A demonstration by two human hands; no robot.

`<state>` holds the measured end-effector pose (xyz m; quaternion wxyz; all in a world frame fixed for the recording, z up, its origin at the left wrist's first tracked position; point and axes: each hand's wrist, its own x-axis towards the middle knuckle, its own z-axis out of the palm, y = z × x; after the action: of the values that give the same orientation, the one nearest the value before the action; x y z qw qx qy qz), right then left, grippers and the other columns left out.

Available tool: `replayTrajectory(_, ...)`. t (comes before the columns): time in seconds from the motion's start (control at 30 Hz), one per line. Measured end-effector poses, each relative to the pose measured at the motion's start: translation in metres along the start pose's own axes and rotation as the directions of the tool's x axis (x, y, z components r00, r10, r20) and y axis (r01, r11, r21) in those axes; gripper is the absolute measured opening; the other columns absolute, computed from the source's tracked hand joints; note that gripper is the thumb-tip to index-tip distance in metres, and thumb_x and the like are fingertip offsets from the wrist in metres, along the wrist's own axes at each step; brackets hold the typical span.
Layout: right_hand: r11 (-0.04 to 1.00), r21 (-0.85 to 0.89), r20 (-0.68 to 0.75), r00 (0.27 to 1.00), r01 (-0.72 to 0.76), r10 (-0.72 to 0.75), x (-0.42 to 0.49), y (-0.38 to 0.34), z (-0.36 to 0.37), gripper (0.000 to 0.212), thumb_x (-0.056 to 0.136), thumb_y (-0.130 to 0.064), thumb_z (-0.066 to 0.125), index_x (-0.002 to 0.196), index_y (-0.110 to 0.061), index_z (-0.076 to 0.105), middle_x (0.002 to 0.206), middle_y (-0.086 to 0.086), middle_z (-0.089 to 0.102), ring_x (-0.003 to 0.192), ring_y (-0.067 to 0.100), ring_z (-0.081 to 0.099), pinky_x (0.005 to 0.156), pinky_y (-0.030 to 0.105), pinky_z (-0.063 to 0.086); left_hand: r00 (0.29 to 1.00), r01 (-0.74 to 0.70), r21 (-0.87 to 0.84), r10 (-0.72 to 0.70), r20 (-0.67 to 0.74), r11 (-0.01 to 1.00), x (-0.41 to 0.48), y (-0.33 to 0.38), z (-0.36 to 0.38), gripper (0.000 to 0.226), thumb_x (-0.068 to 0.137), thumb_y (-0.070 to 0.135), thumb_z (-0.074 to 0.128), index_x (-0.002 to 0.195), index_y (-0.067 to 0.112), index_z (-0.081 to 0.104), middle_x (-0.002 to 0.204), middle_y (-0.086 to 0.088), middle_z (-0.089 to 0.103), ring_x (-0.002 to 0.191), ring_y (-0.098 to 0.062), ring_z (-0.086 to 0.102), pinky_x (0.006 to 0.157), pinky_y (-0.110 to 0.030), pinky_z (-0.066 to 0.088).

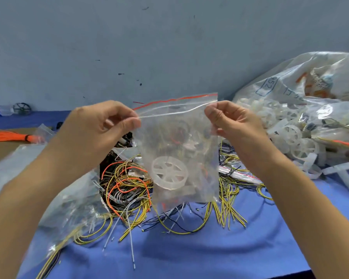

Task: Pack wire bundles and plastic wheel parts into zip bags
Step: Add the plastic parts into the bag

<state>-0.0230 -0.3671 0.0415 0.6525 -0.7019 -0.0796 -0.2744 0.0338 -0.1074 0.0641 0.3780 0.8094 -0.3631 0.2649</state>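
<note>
I hold a clear zip bag [191, 141] with a red top strip upright above the table. My left hand [101, 127] pinches its upper left corner at the zip line. My right hand [232, 121] pinches the upper right corner. Inside the bag lies a translucent white plastic wheel [169, 172] with spokes, and some thin wires show through higher up. Below and behind the bag a tangle of yellow, orange and grey wires [129, 190] spreads over the blue table [199, 250].
A heap of white plastic wheel parts [294, 137] spills from a large clear sack [310, 81] at the right. Clear bags [65, 206] lie at the left. An orange wire bundle [8, 136] and a water bottle [2, 110] sit far left, by the grey wall.
</note>
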Motion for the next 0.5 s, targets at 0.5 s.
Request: replayTrajectory(0.5, 0.969, 0.244, 0.085, 0.996, -0.043, 0.023, -0.001, 0.008, -0.021, 0.016, 0.084, -0.032, 0.069, 0.092, -0.023, 0.079, 0.079, -0.013, 0.070, 0.070, 0.002, 0.062, 0.071, 0.020, 0.054, 0.994, 0.111, -0.538, -0.095, 0.057, 0.836, 0.003, -0.005, -0.001, 0.016, 0.080, 0.023, 0.067, 0.095, 0.030, 0.070, 0.078, 0.005, 0.065, 0.069, -0.007, 0.059, 0.074, -0.017, 0.049)
